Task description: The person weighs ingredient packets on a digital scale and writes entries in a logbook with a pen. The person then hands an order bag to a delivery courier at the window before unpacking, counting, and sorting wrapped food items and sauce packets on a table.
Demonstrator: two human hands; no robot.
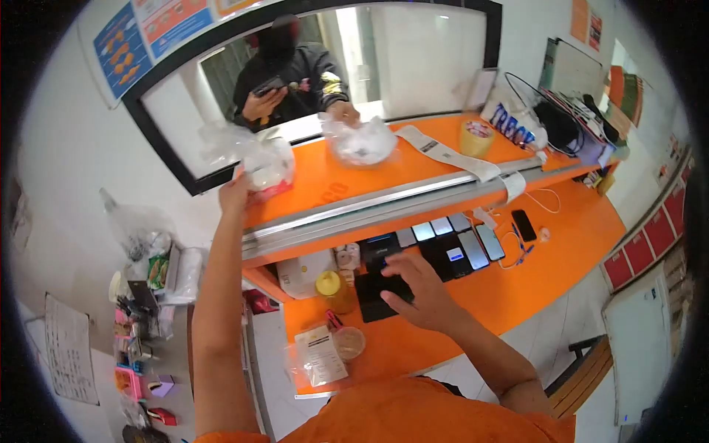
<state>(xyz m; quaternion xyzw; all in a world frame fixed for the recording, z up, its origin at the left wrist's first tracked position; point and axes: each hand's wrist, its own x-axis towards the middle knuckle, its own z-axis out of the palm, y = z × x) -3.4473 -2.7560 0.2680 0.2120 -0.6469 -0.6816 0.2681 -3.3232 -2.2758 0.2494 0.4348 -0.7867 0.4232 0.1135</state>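
My left hand (233, 193) is at the left end of the orange counter, its fingers against a clear plastic bag (267, 168) with white and red contents. A second plastic-wrapped package (363, 142) lies on the counter, and the hand of a person (342, 112) beyond the window touches it. That person's other hand holds a dark phone (268, 86). Over the lower desk my right hand (421, 290) hovers with its fingers apart and holds nothing. Beneath it lies a black tablet-like object (374, 297), near several phones (473, 249) in a row.
A paper strip (443, 153) and a yellow tape roll (476, 138) lie on the upper counter. A yellow-lidded jar (332, 289), a receipt (320, 355) and a round container (348, 343) stand on the lower desk. Cluttered supplies (151, 295) line the left side.
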